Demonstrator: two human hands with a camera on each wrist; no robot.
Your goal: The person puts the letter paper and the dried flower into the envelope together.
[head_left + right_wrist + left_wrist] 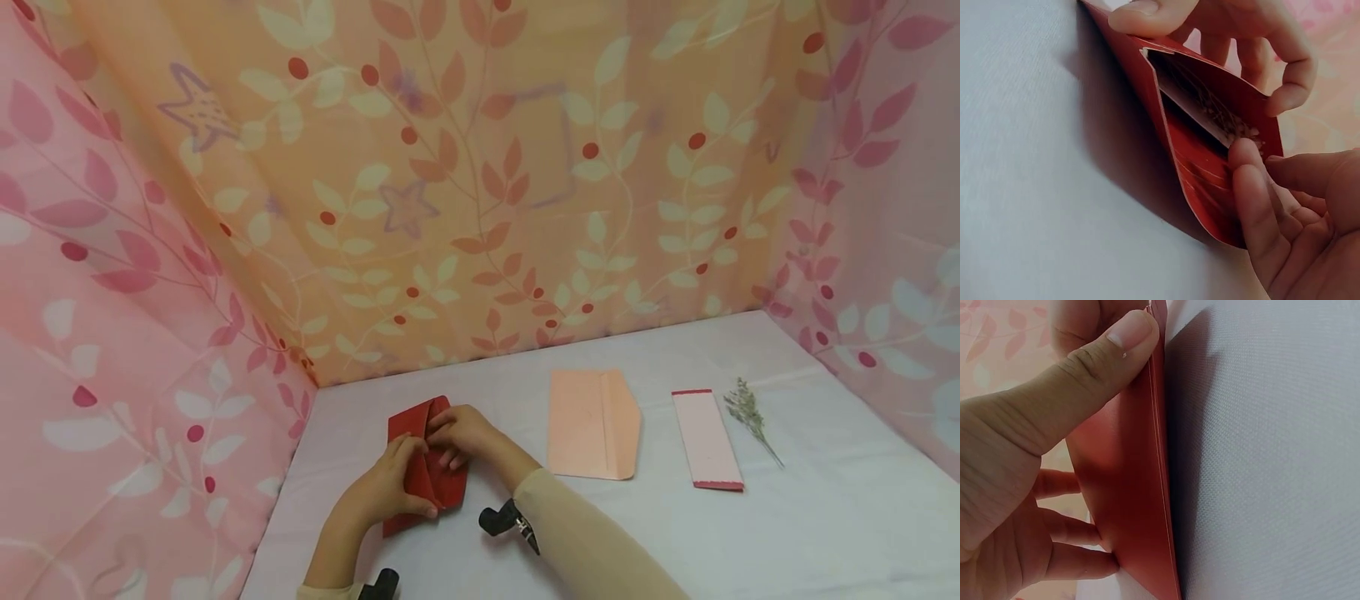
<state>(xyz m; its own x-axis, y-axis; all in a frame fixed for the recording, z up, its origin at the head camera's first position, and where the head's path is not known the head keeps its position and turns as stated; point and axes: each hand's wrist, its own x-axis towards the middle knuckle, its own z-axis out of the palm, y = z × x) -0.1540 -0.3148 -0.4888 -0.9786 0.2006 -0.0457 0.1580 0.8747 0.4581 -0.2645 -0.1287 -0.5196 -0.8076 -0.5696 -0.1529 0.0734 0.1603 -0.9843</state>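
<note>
A red envelope stands tilted up from the table at the left, its flap side turned right. My left hand grips it across the body, thumb at the lower edge and fingers over the far side, spreading the mouth. Inside the mouth, in the right wrist view, lie a pale card and a small dried flower sprig along it. My right hand reaches into the opening; its thumb and curled fingertips pinch at the card's near end. The envelope's flap spreads beneath these fingers.
To the right lie a peach envelope with its flap out, a pale pink card strip with red ends, and a dried flower sprig. Patterned curtains enclose the white table at the back and sides.
</note>
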